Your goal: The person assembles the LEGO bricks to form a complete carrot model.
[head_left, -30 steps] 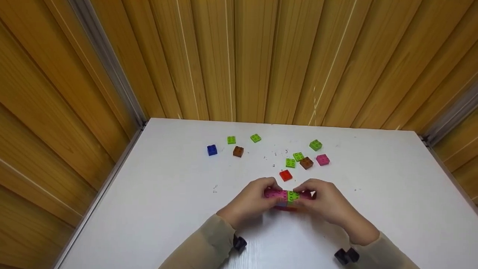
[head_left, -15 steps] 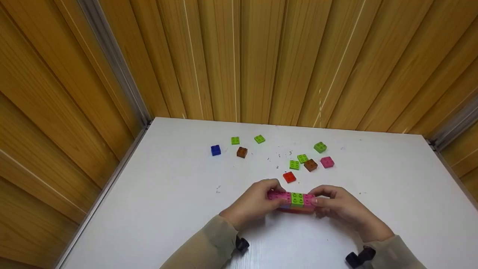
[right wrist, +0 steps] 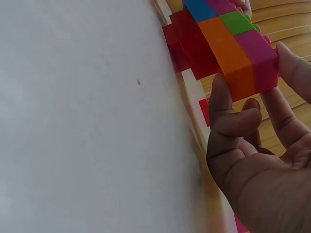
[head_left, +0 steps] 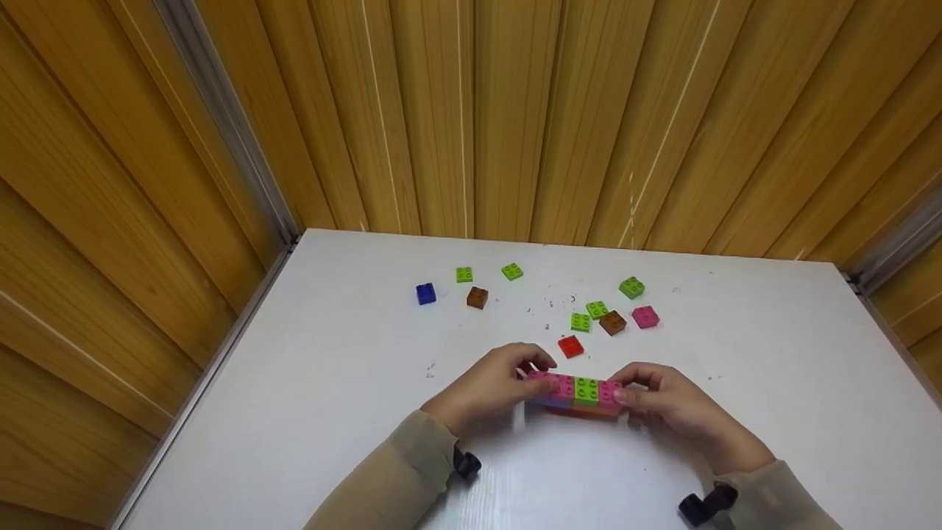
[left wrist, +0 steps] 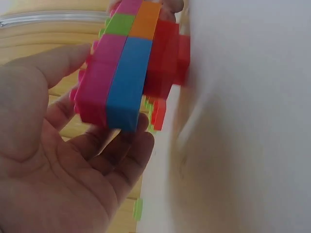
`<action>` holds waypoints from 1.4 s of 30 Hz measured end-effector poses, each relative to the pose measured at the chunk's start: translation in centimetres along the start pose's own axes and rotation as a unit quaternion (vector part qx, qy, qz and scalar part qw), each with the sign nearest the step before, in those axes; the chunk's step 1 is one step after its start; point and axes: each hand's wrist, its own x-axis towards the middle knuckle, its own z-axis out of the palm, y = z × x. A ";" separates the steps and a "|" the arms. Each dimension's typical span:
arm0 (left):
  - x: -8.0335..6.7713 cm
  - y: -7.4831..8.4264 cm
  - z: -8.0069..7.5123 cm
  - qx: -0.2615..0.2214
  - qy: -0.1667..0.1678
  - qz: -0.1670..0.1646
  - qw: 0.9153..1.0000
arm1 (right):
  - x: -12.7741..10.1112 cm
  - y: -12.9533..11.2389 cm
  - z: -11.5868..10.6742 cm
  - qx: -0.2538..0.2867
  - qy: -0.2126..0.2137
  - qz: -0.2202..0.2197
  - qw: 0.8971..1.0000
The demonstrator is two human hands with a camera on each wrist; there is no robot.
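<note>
A short bar of stacked bricks [head_left: 578, 394] sits low on the white counter [head_left: 331, 383], near its front middle, held at both ends. Its top row runs pink, green, pink; the wrist views show a blue and an orange brick beneath that row and red bricks at the bottom against the counter surface. The left hand [head_left: 489, 386] takes the bar's left end in a curled grip, the thumb on the pink side and the fingers [left wrist: 124, 160] wrapped under the blue end. The right hand [head_left: 666, 405] pinches the right end, its thumb [right wrist: 228, 109] lying along the orange brick and its fingers on the pink one. Both wrists come out of beige sleeves with small black clips at the cuffs. Just beyond the bar lies a loose red brick [head_left: 570, 346]. Farther back to the right is a cluster: two green bricks [head_left: 588, 316] side by side, a brown brick [head_left: 612, 322] touching them, a pink brick [head_left: 645, 317] just beside it, and another green brick [head_left: 631, 288] behind. Well apart to the left lie a blue brick [head_left: 425, 294], a second brown brick [head_left: 477, 297] and two further green ones [head_left: 488, 273]. Wooden panel walls [head_left: 471, 110] enclose the counter.
</note>
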 end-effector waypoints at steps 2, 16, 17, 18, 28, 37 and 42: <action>0.2 -0.4 -1.1 0.004 0.017 -0.019 1.000 | 0.0 -0.1 0.0 0.001 0.000 -0.001 1.000; 2.0 -4.7 -10.3 0.036 0.209 -0.073 0.974 | 0.1 0.0 0.2 0.014 -0.008 0.000 1.000; 2.1 -5.1 -10.9 0.045 0.223 -0.073 0.971 | 0.1 0.0 0.2 0.014 -0.006 0.002 1.000; 2.3 -5.6 -11.5 0.053 0.235 -0.079 0.967 | 0.1 0.0 0.3 0.013 -0.004 0.005 1.000; 3.2 -9.0 -15.0 0.103 0.263 -0.152 0.947 | 0.0 -0.1 0.3 -0.017 0.014 0.009 1.000; 3.6 -9.4 -15.1 0.097 0.241 -0.166 0.951 | -0.1 -0.2 0.2 -0.020 0.011 0.000 1.000; 3.7 -9.3 -15.2 0.104 0.245 -0.168 0.949 | 0.0 -0.1 0.3 -0.018 -0.002 -0.021 1.000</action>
